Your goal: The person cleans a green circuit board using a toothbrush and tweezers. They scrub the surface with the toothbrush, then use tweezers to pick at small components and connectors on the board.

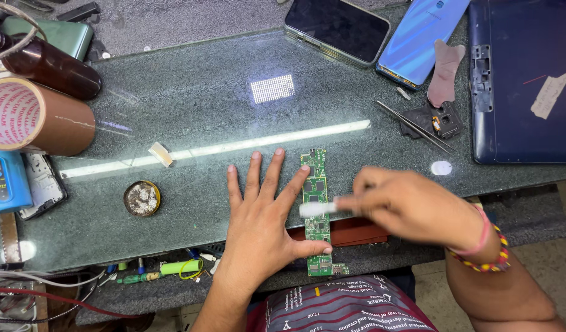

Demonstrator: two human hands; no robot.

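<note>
Lying lengthwise on the glass-topped desk (190,110), the long green circuit board (316,209) ran toward the person, its near end reaching past the desk's front edge. The left hand (261,215) lay flat just left of the board, fingers spread open on the glass, the index tip touching the board's edge and the thumb pressing the board near its lower end. The right hand (406,206) came in from the right of the board, its fingers closed around a small white tool (316,209), blurred, whose tip rested across the board's middle.

Beyond the board, to its right, a pair of tweezers (415,127) lay slanted on the glass beside a small black part (439,120). Farther back from the board sat a dark phone (337,27), face up, a blue phone back cover (421,37) and a dark blue tablet shell (526,80). Well left of the board stood a small round tin (142,198), and past it a roll of brown tape (34,117) with a brown bottle (46,64) behind it.
</note>
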